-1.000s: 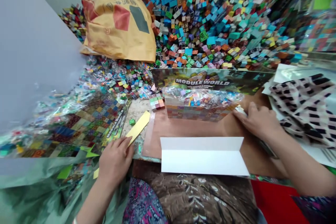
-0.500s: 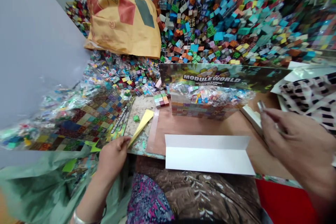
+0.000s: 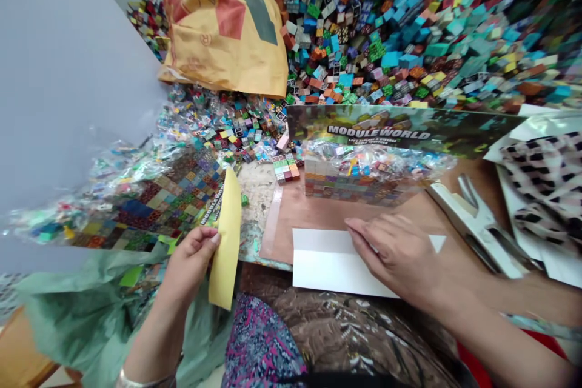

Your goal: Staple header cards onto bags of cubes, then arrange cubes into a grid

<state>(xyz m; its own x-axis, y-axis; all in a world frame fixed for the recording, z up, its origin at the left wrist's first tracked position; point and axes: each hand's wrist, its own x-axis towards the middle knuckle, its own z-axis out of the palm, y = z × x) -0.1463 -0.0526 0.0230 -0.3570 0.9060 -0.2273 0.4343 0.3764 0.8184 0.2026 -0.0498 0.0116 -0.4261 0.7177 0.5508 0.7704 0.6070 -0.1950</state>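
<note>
Yellow paper strip (image 3: 227, 248), prob. light & bendy, best held by 1 long edge, is pinched in L hand (image 3: 191, 259); R hand (image 3: 399, 248) half-curled over white card (image 3: 325, 260), grip unclear.

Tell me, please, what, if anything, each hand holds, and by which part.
The left hand pinches the yellow strip by its left edge; right hand: cannot tell.

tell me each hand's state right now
Left hand: closed, holding the long yellow paper strip.
Right hand: over the folded white card; grip cannot be told.
</note>
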